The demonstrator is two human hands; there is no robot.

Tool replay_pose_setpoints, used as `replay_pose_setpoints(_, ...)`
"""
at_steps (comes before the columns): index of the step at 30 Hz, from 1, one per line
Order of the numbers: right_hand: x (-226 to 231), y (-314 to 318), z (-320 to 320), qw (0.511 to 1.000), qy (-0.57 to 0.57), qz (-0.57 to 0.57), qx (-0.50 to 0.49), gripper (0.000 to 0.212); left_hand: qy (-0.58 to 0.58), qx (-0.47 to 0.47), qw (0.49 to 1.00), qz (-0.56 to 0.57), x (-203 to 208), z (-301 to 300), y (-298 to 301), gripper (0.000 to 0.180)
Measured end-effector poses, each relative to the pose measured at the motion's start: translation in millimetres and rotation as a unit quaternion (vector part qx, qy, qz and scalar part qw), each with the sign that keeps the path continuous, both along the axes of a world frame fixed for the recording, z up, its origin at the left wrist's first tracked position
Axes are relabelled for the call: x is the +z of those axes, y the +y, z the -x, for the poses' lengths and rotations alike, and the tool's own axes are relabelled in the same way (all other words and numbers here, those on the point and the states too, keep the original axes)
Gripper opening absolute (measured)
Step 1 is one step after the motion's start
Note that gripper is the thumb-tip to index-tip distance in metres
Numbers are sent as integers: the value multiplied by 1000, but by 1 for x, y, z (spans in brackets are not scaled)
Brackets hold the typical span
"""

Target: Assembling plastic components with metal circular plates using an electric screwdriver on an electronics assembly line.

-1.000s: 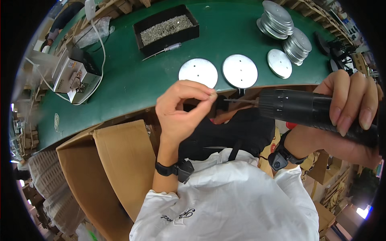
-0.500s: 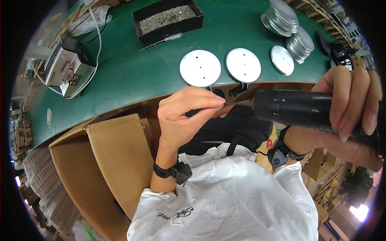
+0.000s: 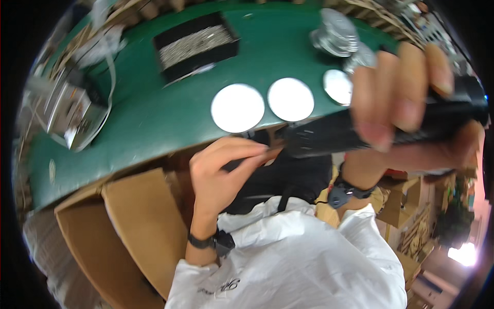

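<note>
My right hand (image 3: 399,98) is wrapped round a black electric screwdriver (image 3: 329,133), whose front end points left. At the bit end, my left hand (image 3: 221,167) holds thumb and fingertips pinched together; whatever is between them is too small and blurred to name. Just beyond the hands, two round white-looking discs (image 3: 237,108) (image 3: 290,99) lie side by side near the table's front edge, each with a dark bracket at its near side. A third silvery disc (image 3: 337,86) lies to their right, partly behind my right hand.
Stacks of metal discs (image 3: 337,33) stand at the back right of the green table (image 3: 139,98). A black box (image 3: 198,46) of small metal parts sits at the back, a screwdriver along its front. At left are a boxy device (image 3: 72,105) with a cable and, below, an open cardboard box (image 3: 144,221).
The view has shifted and blurred. The electric screwdriver has tilted, its rear end higher, and my right hand has moved left and up over it. My left hand keeps its pinch near the bit.
</note>
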State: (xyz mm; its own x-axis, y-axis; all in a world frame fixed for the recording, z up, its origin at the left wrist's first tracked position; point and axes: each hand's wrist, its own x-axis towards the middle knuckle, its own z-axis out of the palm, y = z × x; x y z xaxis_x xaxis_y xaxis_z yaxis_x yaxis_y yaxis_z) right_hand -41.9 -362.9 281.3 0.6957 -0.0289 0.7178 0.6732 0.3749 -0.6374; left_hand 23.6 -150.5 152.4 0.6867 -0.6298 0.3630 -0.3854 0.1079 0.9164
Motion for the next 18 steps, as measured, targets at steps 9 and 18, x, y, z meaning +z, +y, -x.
replay_pose_setpoints(9, -34, 23, -62, 970, 1, -171, -171, 47, -296, 177, 939, -7, -19, -34, -13, 41)
replay_pose_setpoints(18, -47, 34, -94, 964, 57, -17, -259, 35, -212, 101, 953, -190, -33, -52, -8, 123)
